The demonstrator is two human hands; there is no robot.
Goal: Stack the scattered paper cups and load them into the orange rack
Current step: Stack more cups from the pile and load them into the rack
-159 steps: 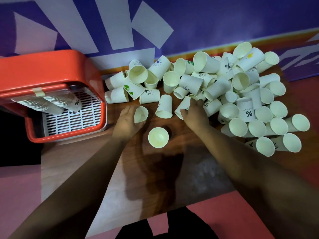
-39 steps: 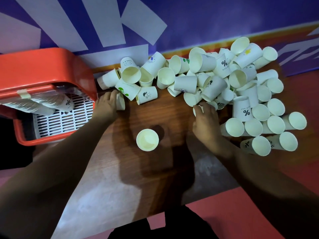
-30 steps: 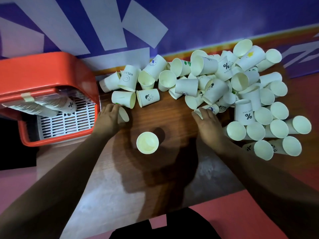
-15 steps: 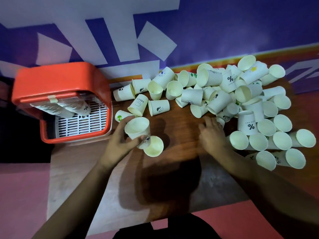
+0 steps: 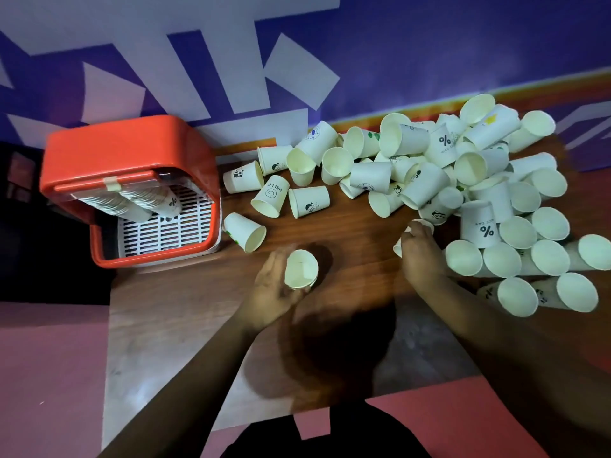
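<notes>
Half a second on, the left grip [image 5: 272,287] has lowered its cup onto the upright one; one mouth shows now, the nested cups [image 5: 301,269]. Motion blur smears its fingers [image 5: 276,262], which curl round the cups' wall. At the edge of the pile [image 5: 479,180], the right grip [image 5: 421,256] pinches a cup [image 5: 420,223], mostly hidden. Wooden surface [image 5: 347,233], purple wall [image 5: 429,44] behind. At left stands the orange rack [image 5: 125,150], its stacks [image 5: 145,200] partly hidden under its top.

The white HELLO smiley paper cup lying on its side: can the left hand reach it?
Probably yes: only bare wooden table separates the HELLO cup from the left hand, though it grips an upright white paper cup.
</notes>
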